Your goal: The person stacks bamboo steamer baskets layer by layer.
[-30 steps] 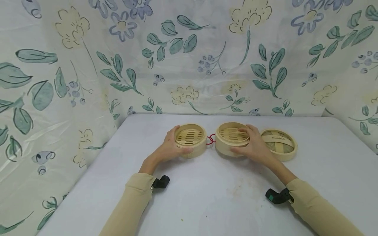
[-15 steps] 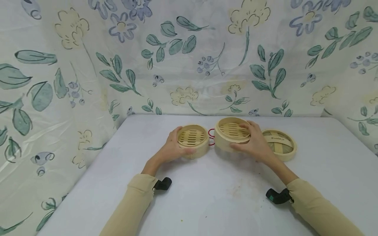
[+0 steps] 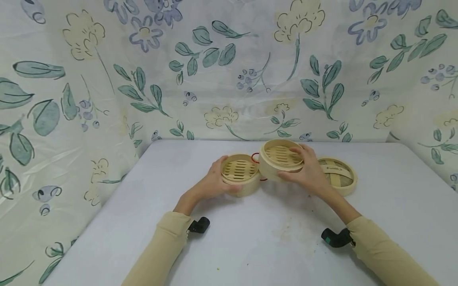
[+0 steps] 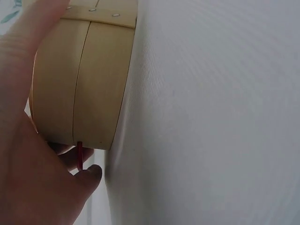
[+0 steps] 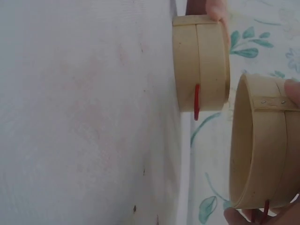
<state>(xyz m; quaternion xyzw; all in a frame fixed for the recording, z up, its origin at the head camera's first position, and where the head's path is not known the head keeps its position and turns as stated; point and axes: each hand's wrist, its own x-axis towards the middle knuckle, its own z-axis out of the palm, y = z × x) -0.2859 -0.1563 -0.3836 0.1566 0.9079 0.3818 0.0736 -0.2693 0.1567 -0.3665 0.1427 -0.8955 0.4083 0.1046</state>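
Two round bamboo steamer baskets with slatted floors and red cord loops are side by side. My left hand (image 3: 214,183) grips the left basket (image 3: 247,188) round its outer side; the left wrist view shows this basket (image 4: 101,79) against the white surface, a fingertip beside its red loop (image 4: 79,156). The right basket (image 3: 273,171) is raised and tilted in my right hand (image 3: 310,171), thumb at the near side and fingers over the far rim. In the right wrist view a gap separates the raised basket (image 5: 269,154) from the left one (image 5: 206,68).
A woven bamboo lid (image 3: 338,174) with a strap across its top lies on the white table (image 3: 272,246), right of the baskets and partly behind my right hand. Floral cloth (image 3: 229,91) hangs behind and at the sides. Small specks dot the tabletop.
The right basket has risen off the table and tilted in my right hand. My left hand has shifted the left basket rightward, closer to it.
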